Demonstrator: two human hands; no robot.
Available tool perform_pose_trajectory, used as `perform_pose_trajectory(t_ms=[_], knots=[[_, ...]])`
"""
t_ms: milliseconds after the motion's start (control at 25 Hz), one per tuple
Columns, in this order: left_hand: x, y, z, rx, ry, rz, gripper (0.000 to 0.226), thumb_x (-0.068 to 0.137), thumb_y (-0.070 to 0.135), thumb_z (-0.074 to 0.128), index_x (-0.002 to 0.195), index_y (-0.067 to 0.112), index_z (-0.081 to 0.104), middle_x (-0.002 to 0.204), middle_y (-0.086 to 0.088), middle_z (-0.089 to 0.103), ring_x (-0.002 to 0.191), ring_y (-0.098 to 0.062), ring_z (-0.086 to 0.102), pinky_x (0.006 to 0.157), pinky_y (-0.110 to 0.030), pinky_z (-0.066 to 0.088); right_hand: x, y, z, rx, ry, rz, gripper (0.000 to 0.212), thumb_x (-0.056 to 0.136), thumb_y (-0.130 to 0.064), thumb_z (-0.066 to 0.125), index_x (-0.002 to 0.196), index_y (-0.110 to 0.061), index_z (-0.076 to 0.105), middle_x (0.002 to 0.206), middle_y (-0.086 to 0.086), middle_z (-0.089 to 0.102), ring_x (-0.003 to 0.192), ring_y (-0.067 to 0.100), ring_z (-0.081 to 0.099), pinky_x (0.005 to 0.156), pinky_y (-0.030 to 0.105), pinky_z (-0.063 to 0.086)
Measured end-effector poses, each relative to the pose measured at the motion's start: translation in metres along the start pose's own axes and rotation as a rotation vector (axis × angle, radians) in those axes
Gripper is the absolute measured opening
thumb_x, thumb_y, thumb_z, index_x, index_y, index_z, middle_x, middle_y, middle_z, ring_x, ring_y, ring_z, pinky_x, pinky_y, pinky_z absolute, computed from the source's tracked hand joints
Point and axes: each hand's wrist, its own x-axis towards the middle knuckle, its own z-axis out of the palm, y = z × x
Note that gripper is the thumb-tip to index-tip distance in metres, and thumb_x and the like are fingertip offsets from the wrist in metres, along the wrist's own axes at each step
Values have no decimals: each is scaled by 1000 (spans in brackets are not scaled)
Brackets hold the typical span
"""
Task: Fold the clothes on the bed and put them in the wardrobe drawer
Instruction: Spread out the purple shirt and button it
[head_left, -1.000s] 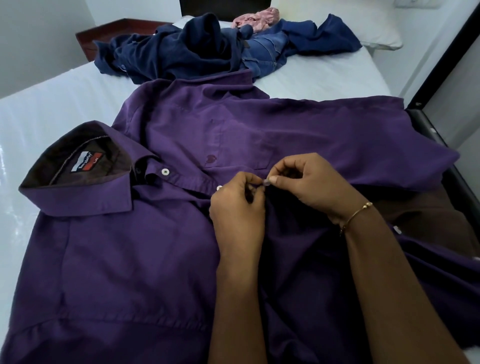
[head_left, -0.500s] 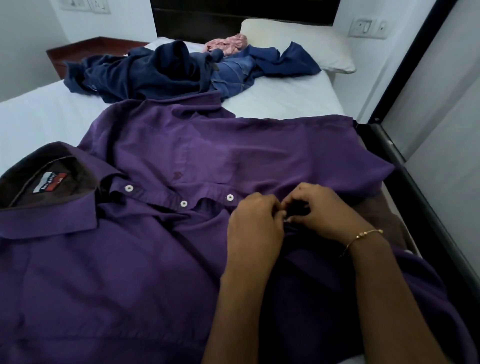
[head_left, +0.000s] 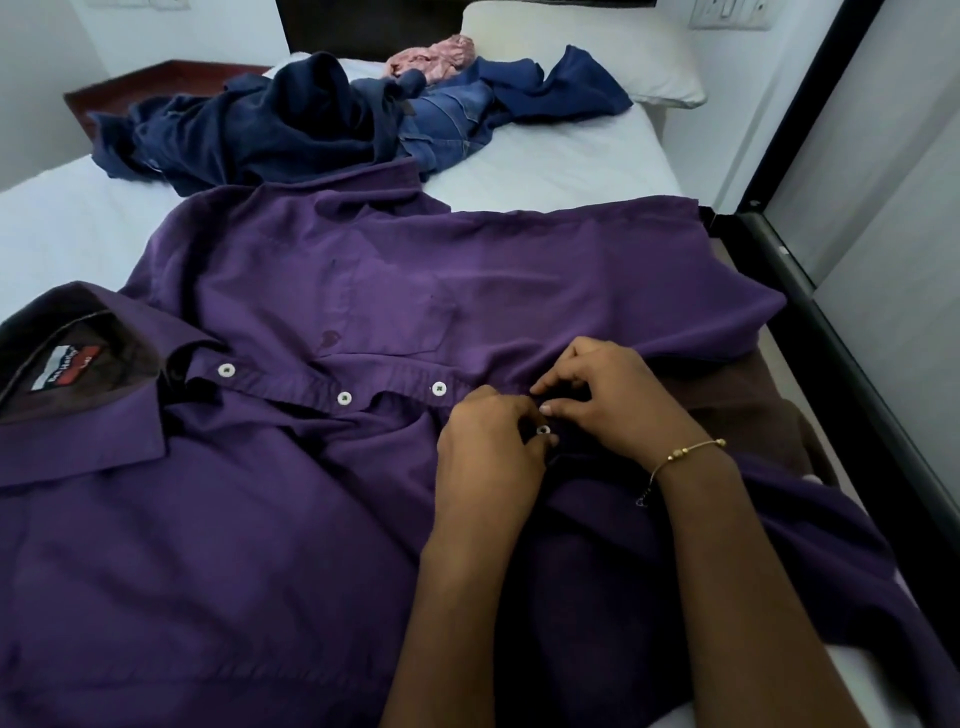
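I have the purple shirt spread face up on the bed, and I am fastening its front. My left hand pinches the white button with its edge of cloth; my right hand pinches the placket just beyond the button. To do this well I should keep both edges taut, tilt the button and slip it through edgewise. The shirt's long axis runs sideways from the button, collar far left, hem rightward.
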Motion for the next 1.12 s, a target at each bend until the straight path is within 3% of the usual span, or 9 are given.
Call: perform_pose_trajectory(t_ms=[160, 280, 360, 520, 600, 680, 840, 1000, 1120], knots=[[-2, 4, -1, -94, 99, -18, 10, 83, 24, 69, 89, 17, 72, 84, 4, 68, 74, -10, 60, 69, -23, 45, 2, 1, 4, -8, 86, 9, 11, 81, -16, 68, 90, -13, 73, 91, 3, 58, 90, 19, 55, 81, 28, 42], [-2, 5, 0, -79, 128, 9, 11, 84, 24, 68, 93, 18, 72, 86, 6, 68, 72, -5, 56, 61, -11, 37, -1, -2, -2, 148, 181, 12, 7, 83, -11, 66, 88, -8, 71, 90, 6, 63, 83, 17, 56, 76, 19, 39], [-1, 5, 2, -68, 127, 15, 12, 85, 23, 66, 95, 19, 72, 88, 6, 68, 72, -2, 53, 60, -7, 35, -1, -6, -7, 226, 241, 0, 5, 84, -8, 63, 85, -7, 68, 88, 8, 63, 82, 19, 57, 75, 22, 39], [2, 3, 5, -242, 175, -37, 9, 81, 17, 70, 89, 14, 73, 80, 6, 70, 71, -6, 61, 68, -16, 47, -2, -7, -10, 164, 65, -7, 10, 90, -12, 56, 82, -19, 56, 81, -4, 51, 87, 19, 50, 75, 23, 33], [2, 2, 5, -368, 221, -75, 6, 78, 12, 73, 84, 12, 72, 73, 10, 68, 67, -6, 63, 72, -26, 53, -3, -7, -10, 138, -9, -2, 12, 91, -14, 55, 81, -21, 54, 76, -9, 48, 80, 14, 47, 69, 20, 32], [2, 3, 4, -438, 235, -102, 7, 76, 9, 74, 80, 13, 70, 67, 18, 63, 63, -2, 62, 71, -25, 54, -4, -8, -11, 168, -32, -6, 14, 91, -14, 56, 79, -22, 55, 75, -10, 51, 73, 8, 48, 64, 15, 35], [2, 4, 4, -458, 253, -104, 33, 72, 8, 77, 64, 27, 51, 62, 16, 59, 59, -2, 60, 68, -29, 54, -3, -8, -10, 231, -13, -3, 17, 92, -14, 55, 77, -20, 59, 74, -4, 61, 71, 11, 55, 65, 17, 41], [2, 2, 6, -459, 255, -107, 46, 73, 4, 74, 70, 28, 34, 67, 7, 63, 65, -16, 64, 70, -40, 53, -3, -8, -9, 250, -46, 30, 26, 93, -14, 53, 70, -26, 56, 72, -5, 61, 70, 10, 54, 65, 19, 41], [2, 2, 7, -406, 211, -44, 43, 75, 0, 69, 81, 31, 40, 66, 13, 60, 65, -10, 63, 71, -34, 53, -4, -7, -11, 296, -75, 81, 27, 92, -13, 55, 69, -27, 57, 72, -4, 62, 69, 9, 55, 66, 19, 42]])
